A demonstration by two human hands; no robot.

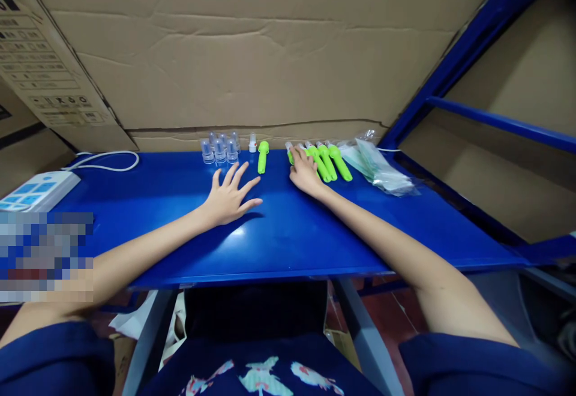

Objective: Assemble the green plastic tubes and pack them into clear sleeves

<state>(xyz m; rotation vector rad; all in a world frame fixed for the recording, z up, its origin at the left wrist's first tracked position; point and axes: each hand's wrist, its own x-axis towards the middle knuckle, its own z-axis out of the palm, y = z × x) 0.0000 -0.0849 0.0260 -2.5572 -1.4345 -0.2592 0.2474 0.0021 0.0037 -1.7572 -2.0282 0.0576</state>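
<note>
My left hand (228, 197) lies flat on the blue table (288, 234), fingers spread, holding nothing. It rests just short of several small clear vials (220, 149) and a single green pen-shaped piece (263, 156) with a small white cap (252, 143) beside it. My right hand (304, 171) reaches to the left end of a row of several green pen-shaped pieces (328, 161); its fingers lie over the leftmost ones and touch them. Whether it grips one is hidden.
Clear plastic bags (377, 167) lie at the right of the green row. A white power strip (36, 191) with its cable (108, 161) sits at the left edge. Cardboard (252, 48) walls the back; a blue metal frame (477, 36) rises at the right.
</note>
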